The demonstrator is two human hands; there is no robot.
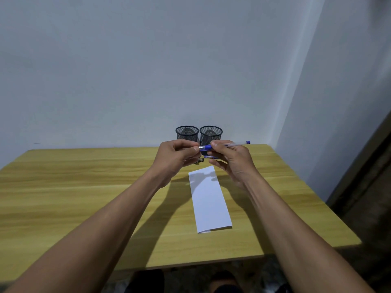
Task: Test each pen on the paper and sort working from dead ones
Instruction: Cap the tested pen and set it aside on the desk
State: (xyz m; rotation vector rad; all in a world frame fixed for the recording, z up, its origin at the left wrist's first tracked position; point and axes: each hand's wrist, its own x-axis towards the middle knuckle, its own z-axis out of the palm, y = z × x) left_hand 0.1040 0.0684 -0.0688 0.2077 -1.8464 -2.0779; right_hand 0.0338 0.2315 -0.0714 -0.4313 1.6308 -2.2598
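Note:
I hold a blue pen (232,144) level above the table, its clear barrel pointing right. My right hand (229,159) grips the barrel near the blue grip. My left hand (176,154) pinches the pen's left end, where the tip or cap is; which one I cannot tell. A folded white paper (208,199) lies on the table below my hands. Two black mesh pen cups stand side by side at the back, the left cup (187,133) and the right cup (211,134). More pens (211,156) lie on the table behind my hands, mostly hidden.
The wooden table (84,187) reaches a pale wall at the back. Its right edge runs diagonally beside a dark floor strip. The front edge lies close to my body.

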